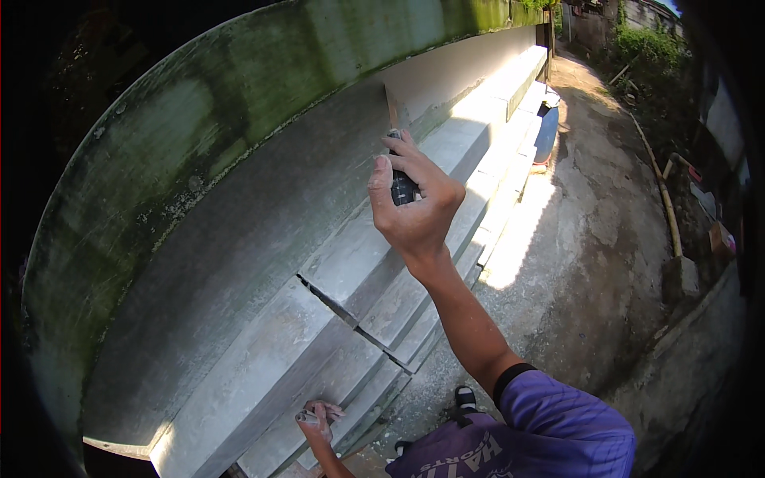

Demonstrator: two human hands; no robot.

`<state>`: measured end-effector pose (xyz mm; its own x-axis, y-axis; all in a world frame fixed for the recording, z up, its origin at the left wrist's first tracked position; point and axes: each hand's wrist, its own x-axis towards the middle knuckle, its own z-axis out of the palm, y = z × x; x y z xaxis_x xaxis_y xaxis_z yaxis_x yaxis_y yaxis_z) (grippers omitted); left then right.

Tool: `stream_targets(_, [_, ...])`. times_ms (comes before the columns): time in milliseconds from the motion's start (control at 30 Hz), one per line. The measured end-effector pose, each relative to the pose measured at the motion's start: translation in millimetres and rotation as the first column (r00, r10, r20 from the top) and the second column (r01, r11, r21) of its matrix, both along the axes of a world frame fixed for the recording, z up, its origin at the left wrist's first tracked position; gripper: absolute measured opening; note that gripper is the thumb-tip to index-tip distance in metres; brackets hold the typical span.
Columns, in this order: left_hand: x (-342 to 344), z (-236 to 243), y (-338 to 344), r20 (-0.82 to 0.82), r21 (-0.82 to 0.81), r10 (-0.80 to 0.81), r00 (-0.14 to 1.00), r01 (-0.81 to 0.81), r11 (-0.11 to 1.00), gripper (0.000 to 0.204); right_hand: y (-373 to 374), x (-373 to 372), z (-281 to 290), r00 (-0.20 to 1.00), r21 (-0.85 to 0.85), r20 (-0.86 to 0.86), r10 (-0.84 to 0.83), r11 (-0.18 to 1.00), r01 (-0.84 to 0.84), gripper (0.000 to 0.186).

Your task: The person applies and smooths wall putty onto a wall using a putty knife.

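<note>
My right hand (418, 191), dusted white, is closed around a black-handled tool (403, 188). A thin brownish edge (392, 110) extends beyond my fingers against the wall, where a dark grey stretch (319, 151) meets a paler stretch (454, 76). The exact kind of tool is hard to make out. Lower down, my left hand (320, 420) is near the side of the stepped grey slabs (255, 350). Its whitened fingers are curled, and whatever they hold, if anything, does not show clearly.
A mossy green concrete ledge (199, 119) overhangs the wall. Gaps (328, 301) split the slabs. To the right runs a concrete path (582, 255) with a bamboo pole (661, 187) along its far side. A blue container (547, 134) stands beyond the slabs.
</note>
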<state>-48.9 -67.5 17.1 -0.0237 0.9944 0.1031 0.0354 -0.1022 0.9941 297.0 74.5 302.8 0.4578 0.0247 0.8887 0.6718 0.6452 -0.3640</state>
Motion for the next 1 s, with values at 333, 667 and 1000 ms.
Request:
stream_targets(333, [0.2,-1.3,1.5,0.006,-0.018,-0.001,1.000,0.001,1.000,0.036,4.4,10.5,-4.9,0.999,0.029,-0.023,-0.024,0.999,0.025,0.029])
stream_targets(667, [0.6,-4.9,-0.7,0.024,0.010,-0.019,1.000,0.019,1.000,0.034,-9.8,5.1,-5.0,0.997,-0.123,-0.077,0.028,0.992,-0.037,0.035])
stream_targets(1000, [-1.8,-8.5,-2.4,0.009,0.021,-0.013,1.000,0.013,1.000,0.034,2.0,-2.3,20.9,0.999,0.054,0.035,0.011,0.998,-0.012,0.031])
